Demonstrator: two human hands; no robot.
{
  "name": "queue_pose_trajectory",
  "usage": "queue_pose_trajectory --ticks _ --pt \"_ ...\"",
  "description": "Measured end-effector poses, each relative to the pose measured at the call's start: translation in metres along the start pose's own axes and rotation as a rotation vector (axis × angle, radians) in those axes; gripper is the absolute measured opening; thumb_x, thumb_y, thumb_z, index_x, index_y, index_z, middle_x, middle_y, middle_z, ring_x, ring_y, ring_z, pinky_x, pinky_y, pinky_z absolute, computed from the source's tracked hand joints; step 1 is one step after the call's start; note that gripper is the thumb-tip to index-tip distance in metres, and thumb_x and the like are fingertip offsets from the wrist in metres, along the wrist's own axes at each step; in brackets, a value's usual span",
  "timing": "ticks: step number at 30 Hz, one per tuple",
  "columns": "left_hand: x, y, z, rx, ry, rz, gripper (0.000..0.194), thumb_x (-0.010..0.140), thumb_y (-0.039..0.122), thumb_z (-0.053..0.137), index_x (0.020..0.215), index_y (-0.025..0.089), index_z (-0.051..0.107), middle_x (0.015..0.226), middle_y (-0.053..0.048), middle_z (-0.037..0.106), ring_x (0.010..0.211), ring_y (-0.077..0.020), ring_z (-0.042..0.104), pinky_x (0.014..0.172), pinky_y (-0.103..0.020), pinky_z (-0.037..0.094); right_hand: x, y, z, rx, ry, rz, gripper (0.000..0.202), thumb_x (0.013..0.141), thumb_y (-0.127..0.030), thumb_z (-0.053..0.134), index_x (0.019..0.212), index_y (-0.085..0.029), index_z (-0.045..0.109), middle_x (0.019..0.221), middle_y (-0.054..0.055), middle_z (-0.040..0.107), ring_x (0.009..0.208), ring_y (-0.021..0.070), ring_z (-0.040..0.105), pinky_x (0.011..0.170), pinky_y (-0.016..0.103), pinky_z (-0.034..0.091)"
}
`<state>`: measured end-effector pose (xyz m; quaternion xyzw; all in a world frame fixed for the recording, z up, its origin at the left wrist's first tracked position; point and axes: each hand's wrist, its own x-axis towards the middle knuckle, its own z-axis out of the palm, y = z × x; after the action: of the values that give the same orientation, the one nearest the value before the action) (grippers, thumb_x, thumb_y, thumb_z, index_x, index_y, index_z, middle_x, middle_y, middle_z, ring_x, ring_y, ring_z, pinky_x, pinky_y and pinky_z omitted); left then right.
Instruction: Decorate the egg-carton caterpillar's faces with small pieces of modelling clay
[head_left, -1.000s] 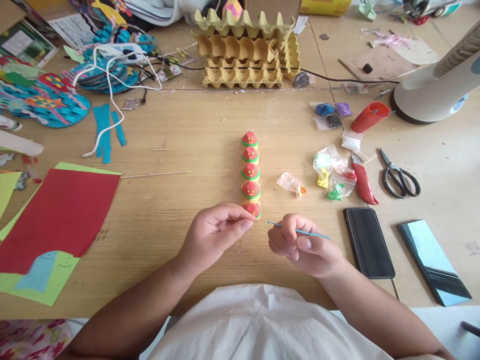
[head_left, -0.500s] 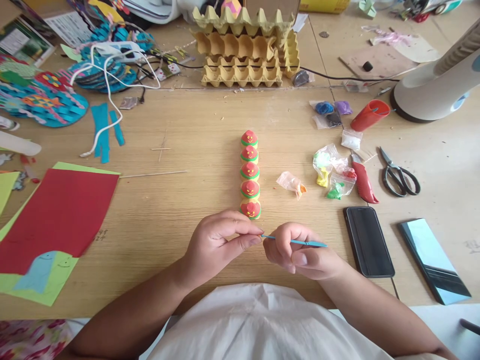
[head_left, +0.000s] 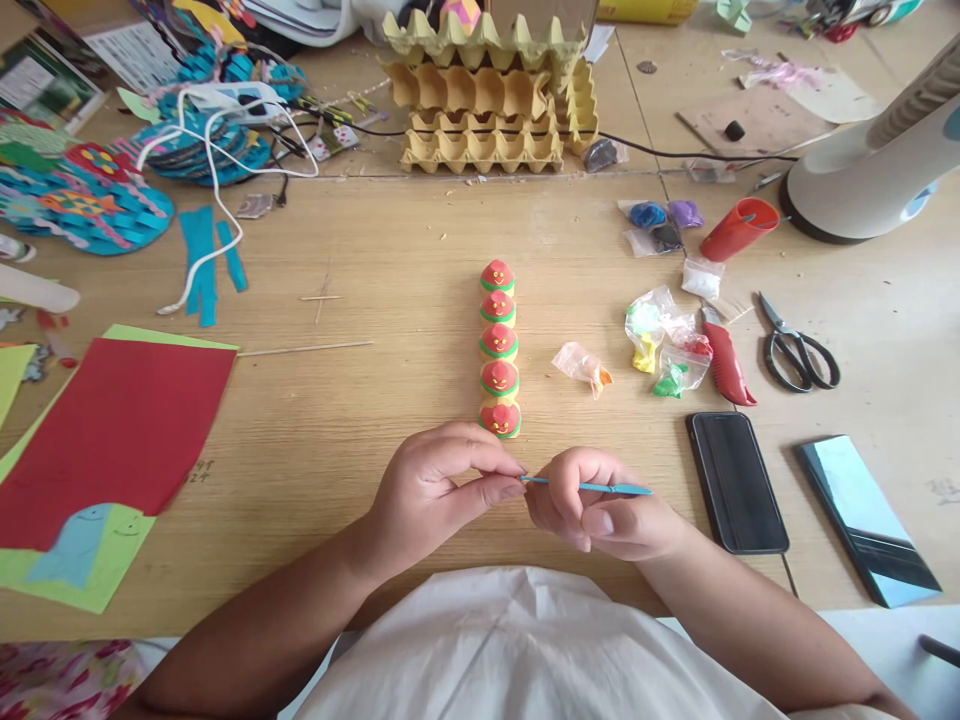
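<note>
My right hand (head_left: 592, 503) is closed around a thin blue clay modelling tool (head_left: 619, 490), its broader end pointing right. The tool's narrow tip reaches the pinched thumb and forefinger of my left hand (head_left: 442, 485). Whatever lies between those left fingertips is too small and hidden to make out. Just beyond my hands stands a row of egg-carton cups (head_left: 499, 378), each topped with red clay, a yellow smiling face and a green band. To the right of that row lies a small plastic bag with orange clay (head_left: 589, 370).
Clay bags (head_left: 667, 350), a red-handled knife (head_left: 726, 360), black scissors (head_left: 799, 345) and a phone (head_left: 737, 483) lie at the right. Egg cartons (head_left: 484, 150) stand at the back. Red paper (head_left: 142, 430) and a thin wooden stick (head_left: 307, 348) are at the left.
Both hands stay nearly in place. The blue tool's tip has dipped slightly at the left fingertips, and the right hand has shifted very little.
</note>
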<state>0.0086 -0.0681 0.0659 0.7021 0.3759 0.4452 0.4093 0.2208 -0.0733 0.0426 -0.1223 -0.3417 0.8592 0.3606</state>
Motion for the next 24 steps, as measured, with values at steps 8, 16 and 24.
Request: queue_pose_trajectory --ticks 8,16,24 --pt "0.0006 -0.0001 0.0008 0.004 0.012 0.026 0.007 0.085 0.016 0.080 0.089 0.021 0.077 0.083 -0.001 0.076 0.074 -0.0122 0.071 0.070 -0.021 0.058 -0.0008 0.0001 0.0007 -0.012 -0.016 0.006 0.022 0.085 -0.034 0.072 0.076 -0.020 0.058 0.057 -0.005 0.051 0.055 0.0111 0.040 0.056 0.027 0.030" --pt "-0.0023 -0.0022 -0.0008 -0.074 -0.034 -0.032 0.018 0.083 0.016 0.083 0.100 0.020 0.078 0.091 -0.002 0.076 0.080 -0.0118 0.072 0.075 -0.020 0.060 0.0017 0.0009 0.0015 0.056 -0.049 -0.063 0.017 0.087 -0.027 0.070 0.077 -0.018 0.059 0.058 -0.005 0.051 0.057 0.0111 0.040 0.058 0.026 0.031" --pt "-0.0049 -0.0026 -0.0056 -0.158 -0.027 -0.169 0.024 0.084 0.013 0.080 0.106 0.025 0.080 0.099 -0.003 0.076 0.088 -0.0139 0.074 0.077 -0.020 0.062 0.0016 -0.0001 -0.0002 0.056 -0.061 -0.097 0.015 0.089 -0.026 0.068 0.080 -0.019 0.059 0.059 -0.005 0.049 0.058 0.0117 0.039 0.057 0.025 0.030"
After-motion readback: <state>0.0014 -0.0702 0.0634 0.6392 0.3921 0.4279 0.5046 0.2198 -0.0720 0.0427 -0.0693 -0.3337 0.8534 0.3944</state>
